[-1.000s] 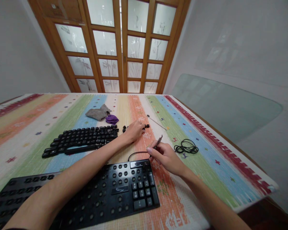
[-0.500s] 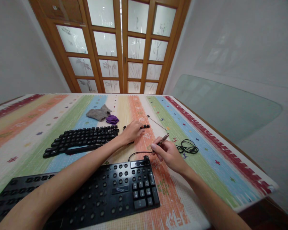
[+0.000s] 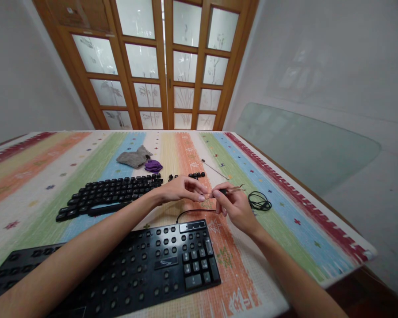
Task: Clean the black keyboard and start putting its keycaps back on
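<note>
Above the table, just behind the keyboard [image 3: 167,262], my two hands meet at the fingertips. My right hand [image 3: 237,207] is closed on a slim metal tool [image 3: 235,189], whose thin forked end points right. A small black piece [image 3: 223,191] shows at its fingers, perhaps a keycap. My left hand [image 3: 182,190] has its thumb and fingers drawn together beside the right fingertips; what they pinch is too small to make out. The keyboard is mostly stripped of caps, with grey-black keycaps on the number pad at right. My left forearm covers part of it.
Loose black keycaps [image 3: 109,194] lie in rows behind the keyboard, with a few more [image 3: 197,175] farther right. A grey cloth [image 3: 132,159], a purple pouch [image 3: 153,166], a thin rod [image 3: 215,169] and a coiled black cable [image 3: 259,201] lie on the striped tablecloth [image 3: 295,194].
My left hand has come back from the small row of loose keycaps to my right fingertips. My right hand has turned the tool from upright-slanted to nearly level, and the black piece is up at its fingers.
</note>
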A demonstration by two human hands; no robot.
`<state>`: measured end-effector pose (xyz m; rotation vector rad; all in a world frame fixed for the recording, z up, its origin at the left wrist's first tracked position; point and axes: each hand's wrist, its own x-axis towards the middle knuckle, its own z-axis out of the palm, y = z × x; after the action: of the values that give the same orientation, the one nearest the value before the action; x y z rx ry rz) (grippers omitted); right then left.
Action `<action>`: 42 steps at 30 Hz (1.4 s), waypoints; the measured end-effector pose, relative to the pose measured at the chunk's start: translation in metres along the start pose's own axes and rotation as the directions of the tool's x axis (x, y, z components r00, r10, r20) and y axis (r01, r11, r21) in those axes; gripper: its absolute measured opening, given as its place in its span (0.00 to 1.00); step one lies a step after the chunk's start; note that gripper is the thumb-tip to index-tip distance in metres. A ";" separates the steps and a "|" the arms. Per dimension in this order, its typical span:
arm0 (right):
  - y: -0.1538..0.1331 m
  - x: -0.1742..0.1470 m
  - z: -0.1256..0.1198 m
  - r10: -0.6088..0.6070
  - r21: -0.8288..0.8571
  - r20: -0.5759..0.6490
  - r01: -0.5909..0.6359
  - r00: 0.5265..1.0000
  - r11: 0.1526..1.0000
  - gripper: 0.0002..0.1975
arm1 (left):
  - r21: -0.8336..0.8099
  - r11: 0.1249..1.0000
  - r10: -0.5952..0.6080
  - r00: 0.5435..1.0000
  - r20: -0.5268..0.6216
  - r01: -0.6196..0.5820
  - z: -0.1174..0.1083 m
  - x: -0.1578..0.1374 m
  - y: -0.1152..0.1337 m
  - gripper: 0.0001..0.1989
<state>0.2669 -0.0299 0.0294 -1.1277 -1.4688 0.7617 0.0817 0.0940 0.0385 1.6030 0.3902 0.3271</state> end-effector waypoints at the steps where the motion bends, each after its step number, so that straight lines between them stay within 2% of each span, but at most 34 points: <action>1: 0.001 0.000 0.000 0.011 0.028 -0.004 -0.011 1.000 1.000 0.14 | -0.025 1.000 -0.002 1.000 -0.019 0.002 0.000 0.001 0.000 0.17; 6: 0.001 0.003 -0.002 0.041 0.159 -0.022 -0.037 0.999 0.987 0.15 | -0.160 0.987 -0.011 0.997 -0.073 -0.001 0.002 0.002 -0.001 0.19; 13: -0.002 0.003 -0.006 -0.031 0.216 -0.034 0.037 0.999 0.976 0.13 | -0.300 0.948 0.069 0.989 -0.128 -0.105 0.014 0.003 0.004 0.19; 18: 0.000 0.003 -0.006 -0.057 0.229 -0.040 0.065 0.998 0.971 0.10 | -0.345 0.920 0.122 0.973 -0.196 -0.185 0.019 0.005 0.005 0.18; 23: -0.001 0.002 -0.006 -0.116 0.237 -0.017 0.117 0.993 0.965 0.06 | -0.366 0.890 0.168 0.942 -0.290 -0.272 0.027 0.006 0.002 0.20; 28: -0.002 0.003 -0.003 -0.147 0.292 -0.044 0.153 0.988 0.944 0.05 | -0.383 0.873 0.178 0.927 -0.329 -0.303 0.033 0.008 0.001 0.22; 31: -0.002 0.004 -0.002 -0.130 0.295 -0.075 0.147 0.989 0.944 0.06 | -0.329 0.896 0.186 0.924 -0.335 -0.299 0.032 0.007 0.002 0.22; 37: -0.001 0.005 -0.001 -0.098 0.275 -0.151 0.137 0.984 0.952 0.08 | -0.079 0.969 0.202 0.931 -0.305 -0.236 0.026 0.003 0.004 0.20; 42: -0.001 0.005 0.000 -0.078 0.251 -0.156 0.116 0.985 0.961 0.09 | 0.086 0.965 0.264 0.917 -0.300 -0.250 0.024 0.001 0.002 0.19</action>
<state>0.2667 -0.0257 0.0323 -0.8861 -1.2528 0.7624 0.0930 0.0724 0.0389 1.6533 0.4277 0.7834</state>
